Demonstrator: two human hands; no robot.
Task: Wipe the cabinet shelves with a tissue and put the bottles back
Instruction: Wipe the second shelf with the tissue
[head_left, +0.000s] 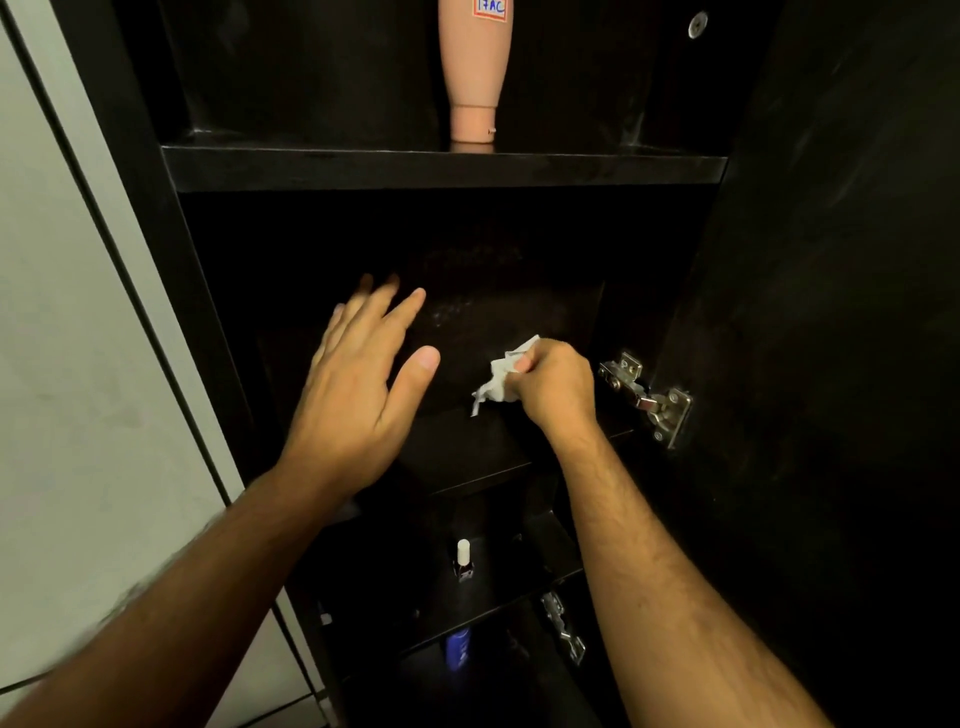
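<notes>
A dark cabinet stands open before me. My right hand (550, 382) grips a crumpled white tissue (501, 376) over the right part of the middle shelf (467, 441). My left hand (358, 384) hovers open, fingers spread, over the left part of the same shelf. A pink bottle (474, 67) stands cap-down on the upper shelf (441, 169). One level below the middle shelf stands a small bottle with a white cap (463, 561). A blue bottle (457, 649) sits lower still, partly in shadow.
The open cabinet door (831, 312) hangs at the right on metal hinges (647, 397), with a second hinge (563, 626) lower down. A pale wall (78, 338) borders the cabinet's left side. The shelf interiors are very dark.
</notes>
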